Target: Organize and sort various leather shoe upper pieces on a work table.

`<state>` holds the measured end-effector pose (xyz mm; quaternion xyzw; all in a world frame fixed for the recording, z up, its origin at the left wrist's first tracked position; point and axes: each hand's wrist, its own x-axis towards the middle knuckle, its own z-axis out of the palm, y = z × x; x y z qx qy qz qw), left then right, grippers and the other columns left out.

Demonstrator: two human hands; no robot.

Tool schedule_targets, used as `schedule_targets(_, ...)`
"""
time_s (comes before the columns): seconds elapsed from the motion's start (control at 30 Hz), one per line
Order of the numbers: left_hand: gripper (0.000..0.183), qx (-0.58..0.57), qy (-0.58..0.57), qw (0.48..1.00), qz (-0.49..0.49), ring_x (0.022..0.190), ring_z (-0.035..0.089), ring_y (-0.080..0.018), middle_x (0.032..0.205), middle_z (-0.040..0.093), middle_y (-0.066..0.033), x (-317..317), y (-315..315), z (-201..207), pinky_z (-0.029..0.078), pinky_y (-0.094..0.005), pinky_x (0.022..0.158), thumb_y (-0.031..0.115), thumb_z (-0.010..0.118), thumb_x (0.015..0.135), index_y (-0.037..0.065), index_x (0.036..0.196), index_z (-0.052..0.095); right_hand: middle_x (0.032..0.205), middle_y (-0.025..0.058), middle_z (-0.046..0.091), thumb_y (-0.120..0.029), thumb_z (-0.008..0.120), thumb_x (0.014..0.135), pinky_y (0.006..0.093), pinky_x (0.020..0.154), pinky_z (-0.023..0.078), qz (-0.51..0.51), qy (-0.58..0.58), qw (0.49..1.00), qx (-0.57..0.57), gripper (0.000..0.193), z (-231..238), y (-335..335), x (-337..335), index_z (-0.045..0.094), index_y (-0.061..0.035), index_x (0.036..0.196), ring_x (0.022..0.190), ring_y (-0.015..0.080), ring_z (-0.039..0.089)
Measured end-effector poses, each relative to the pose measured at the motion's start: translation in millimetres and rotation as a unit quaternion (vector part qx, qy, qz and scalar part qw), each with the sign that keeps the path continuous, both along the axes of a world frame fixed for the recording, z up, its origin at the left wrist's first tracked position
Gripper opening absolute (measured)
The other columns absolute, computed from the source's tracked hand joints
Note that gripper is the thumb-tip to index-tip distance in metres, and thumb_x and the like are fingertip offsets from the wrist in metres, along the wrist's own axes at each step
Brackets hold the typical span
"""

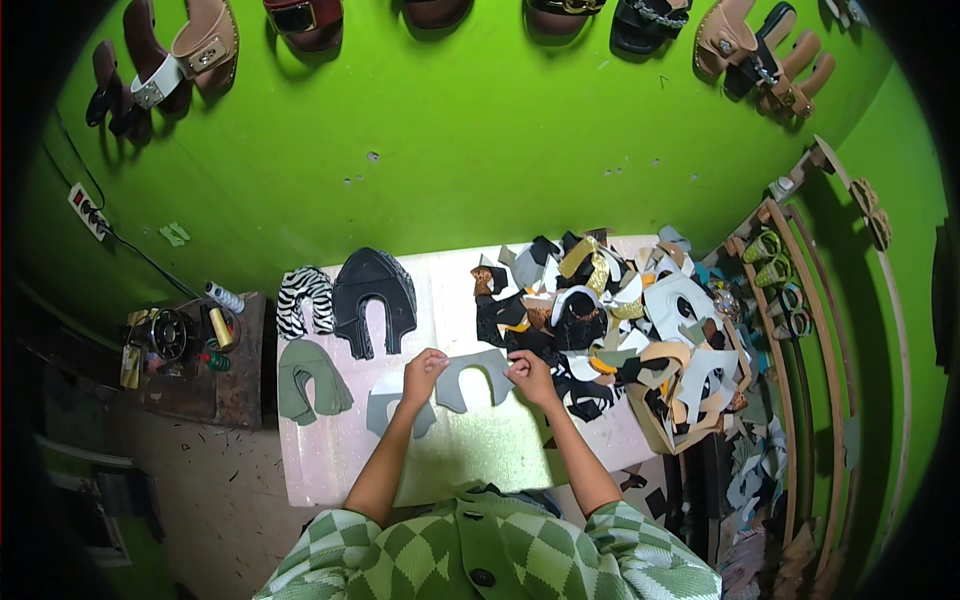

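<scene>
A grey arch-shaped shoe upper piece (455, 377) is stretched between my two hands above the white table (440, 470). My left hand (425, 374) is closed in a pinch on its left end, and my right hand (530, 374) pinches the opposite end. Under my left forearm lies another pale grey upper piece (380, 412), partly covered. Left of it rests a stack of olive green upper pieces (297, 385). Behind that are zebra-striped pieces (293, 305) and a taller black stack (373, 270), all with arched cut-outs.
Mixed scraps (580, 320) heap over the table's right side, around a cardboard box (655, 430) filled with offcuts. A low dark stand (190, 385) with thread spools is at left. A wooden rack (800, 370) holds sandals at right; more sandals (205, 50) hang on the green wall.
</scene>
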<state>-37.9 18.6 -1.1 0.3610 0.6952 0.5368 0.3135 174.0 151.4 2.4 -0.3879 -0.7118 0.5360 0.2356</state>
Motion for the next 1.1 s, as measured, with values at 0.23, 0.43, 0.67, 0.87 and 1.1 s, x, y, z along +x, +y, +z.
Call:
schedule_targets(0.23, 0.023, -0.109, 0.115, 0.987, -0.018, 0.068, 0.063, -0.0224, 0.079, 0.065, -0.0112, 50, -48, -26, 0.048, -0.0317, 0.063, 0.009, 0.069, 0.075, 0.005, 0.095, 0.059, 0.082, 0.0105, 0.064, -0.011, 0.073, 0.07, 0.0308, 0.063, 0.048, -0.026, -0.14, 0.99, -0.008, 0.034, -15, -70, 51, 0.059, -0.0037, 0.1, 0.069, 0.0194, 0.062)
schedule_targets(0.43, 0.036, -0.097, 0.325, 0.94, -0.038, 0.104, 0.055, -0.0287, 0.114, 0.056, -0.0146, 87, -55, -5, 0.044, -0.0355, 0.084, 0.004, 0.063, 0.075, 0.005, 0.11, 0.054, 0.118, 0.0122, 0.05, -0.003, 0.057, 0.076, 0.042, 0.088, 0.038, 0.008, -0.233, 0.934, 0.271, 0.042, 5, -92, 58, 0.049, -0.0072, 0.117, 0.11, 0.0286, 0.048)
schedule_targets(0.67, 0.05, -0.148, 0.449, 0.858, -0.199, 0.132, 0.03, -0.0289, 0.14, 0.038, -0.0086, 106, -72, -30, 0.033, -0.0414, 0.098, 0.018, 0.055, 0.083, 0.008, 0.131, 0.043, 0.145, 0.0058, 0.028, -0.021, 0.044, 0.088, 0.0557, 0.102, 0.023, 0.151, -0.329, 0.84, 0.404, 0.051, -30, -113, 48, 0.033, -0.0125, 0.137, 0.133, 0.0226, 0.028)
schedule_targets(0.87, 0.052, -0.121, 0.451, 0.861, -0.199, 0.132, 0.028, -0.0301, 0.142, 0.034, -0.0105, 101, -73, -33, 0.029, -0.0451, 0.1, 0.018, 0.052, 0.083, 0.008, 0.133, 0.04, 0.147, 0.0047, 0.024, -0.024, 0.041, 0.091, 0.0593, 0.102, 0.021, 0.174, -0.329, 0.831, 0.414, 0.051, -35, -103, 55, 0.029, -0.0127, 0.139, 0.135, 0.0229, 0.024)
schedule_targets(1.1, 0.042, -0.114, 0.438, 0.879, -0.152, 0.128, 0.035, -0.0286, 0.134, 0.043, -0.0094, 107, -64, -26, 0.029, -0.0437, 0.101, 0.015, 0.053, 0.082, 0.007, 0.123, 0.051, 0.138, 0.0104, 0.039, -0.012, 0.054, 0.08, 0.0562, 0.101, 0.022, 0.174, -0.295, 0.858, 0.382, 0.051, -27, -93, 62, 0.044, -0.0102, 0.13, 0.128, 0.0266, 0.035)
